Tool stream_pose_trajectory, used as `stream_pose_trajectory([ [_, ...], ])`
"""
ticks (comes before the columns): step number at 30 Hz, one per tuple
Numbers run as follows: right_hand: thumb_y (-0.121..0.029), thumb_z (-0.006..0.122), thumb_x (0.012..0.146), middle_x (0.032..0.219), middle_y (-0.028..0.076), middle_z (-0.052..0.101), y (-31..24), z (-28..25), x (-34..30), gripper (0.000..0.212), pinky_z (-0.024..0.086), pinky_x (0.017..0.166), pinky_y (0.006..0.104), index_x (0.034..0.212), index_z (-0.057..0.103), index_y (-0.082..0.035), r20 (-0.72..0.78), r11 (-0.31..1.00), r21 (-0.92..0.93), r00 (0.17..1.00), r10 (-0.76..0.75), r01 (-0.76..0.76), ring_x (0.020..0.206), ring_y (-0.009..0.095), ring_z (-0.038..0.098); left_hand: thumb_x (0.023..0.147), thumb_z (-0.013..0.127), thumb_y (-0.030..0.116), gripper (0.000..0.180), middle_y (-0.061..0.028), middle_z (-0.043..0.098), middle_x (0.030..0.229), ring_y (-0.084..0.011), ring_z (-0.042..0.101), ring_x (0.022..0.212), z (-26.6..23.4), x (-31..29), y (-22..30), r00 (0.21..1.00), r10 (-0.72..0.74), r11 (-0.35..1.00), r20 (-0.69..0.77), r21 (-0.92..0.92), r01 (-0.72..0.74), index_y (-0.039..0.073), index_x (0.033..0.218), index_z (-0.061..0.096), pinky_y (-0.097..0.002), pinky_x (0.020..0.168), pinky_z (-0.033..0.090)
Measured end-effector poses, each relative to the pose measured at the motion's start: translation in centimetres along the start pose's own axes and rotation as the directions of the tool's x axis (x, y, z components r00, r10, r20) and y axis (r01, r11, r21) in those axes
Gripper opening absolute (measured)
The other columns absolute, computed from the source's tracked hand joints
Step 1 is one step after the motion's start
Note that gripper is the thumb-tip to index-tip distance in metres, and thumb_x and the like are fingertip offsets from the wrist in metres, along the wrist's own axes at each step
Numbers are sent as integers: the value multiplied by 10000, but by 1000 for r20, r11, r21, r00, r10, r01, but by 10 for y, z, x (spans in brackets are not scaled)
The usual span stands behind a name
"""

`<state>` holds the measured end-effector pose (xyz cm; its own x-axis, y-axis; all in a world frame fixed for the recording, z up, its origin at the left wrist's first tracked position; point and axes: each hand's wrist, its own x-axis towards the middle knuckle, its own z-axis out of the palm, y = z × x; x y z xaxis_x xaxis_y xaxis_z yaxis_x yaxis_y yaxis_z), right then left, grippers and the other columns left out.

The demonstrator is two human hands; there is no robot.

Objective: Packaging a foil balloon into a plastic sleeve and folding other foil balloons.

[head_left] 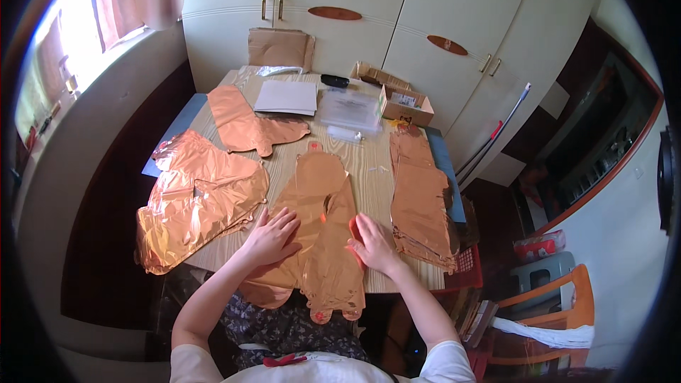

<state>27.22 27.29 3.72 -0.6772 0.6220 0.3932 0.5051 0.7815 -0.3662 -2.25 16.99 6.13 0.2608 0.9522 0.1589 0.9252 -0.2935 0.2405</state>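
Observation:
A flat copper-coloured foil balloon (319,241) lies in front of me, its rounded tabs hanging over the table's near edge. My left hand (273,235) rests on its left side with the fingers spread. On its right edge lies my right hand (372,242), fingers stretched out and thumb apart, with orange reflections in the foil beside it. Farther left is a crumpled, shiny foil balloon (202,198), and behind that another flat foil balloon (245,124). A folded stack of copper foil (418,198) lies along the table's right side.
At the back of the wooden table (372,195) are white paper sheets (286,96), a clear plastic bag (347,112), a black case (335,81) and a small open cardboard box (406,105). An orange chair (582,298) stands to the right, near a leaning pole (496,131).

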Motion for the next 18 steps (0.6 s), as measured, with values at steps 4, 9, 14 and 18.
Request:
stream_pose_trajectory([
  [4, -281, 620, 924, 1185, 193, 582, -33, -35, -18, 422, 481, 903, 396, 1225, 544, 4, -116, 984, 125, 983, 142, -127, 1077, 319, 588, 885, 602, 459, 690, -154, 425, 1456, -318, 318, 1413, -8, -8, 3, 998, -58, 997, -11, -56, 57, 26, 1393, 428, -566, 1146, 202],
  [9, -180, 588, 952, 848, 79, 694, -73, -60, -92, 207, 517, 614, 253, 993, 637, 17, 196, 701, 397, 800, 566, -593, 751, 127, 674, 895, 596, 443, 671, -164, 407, 1471, -321, 298, 1423, -3, -12, -1, 997, -71, 996, 10, -54, 72, 21, 1391, 434, -547, 1155, 196],
  [14, -303, 505, 1005, 951, 106, 707, -78, -26, -142, 355, 542, 622, 261, 1096, 641, 13, 626, 84, 645, 588, 512, -760, 776, 174, 691, 897, 591, 438, 630, -162, 417, 1465, -326, 306, 1418, -4, -8, -1, 999, -40, 998, 3, -58, 40, 50, 1378, 469, -544, 1158, 190],
  [18, -295, 544, 993, 845, 48, 693, -85, -10, -133, 295, 526, 611, 235, 999, 661, -24, 624, -183, 758, 612, 486, -626, 728, 110, 665, 900, 584, 444, 621, -158, 418, 1467, -327, 307, 1418, -4, -8, -3, 999, -38, 999, 12, -30, 39, 76, 1386, 469, -541, 1157, 190],
])
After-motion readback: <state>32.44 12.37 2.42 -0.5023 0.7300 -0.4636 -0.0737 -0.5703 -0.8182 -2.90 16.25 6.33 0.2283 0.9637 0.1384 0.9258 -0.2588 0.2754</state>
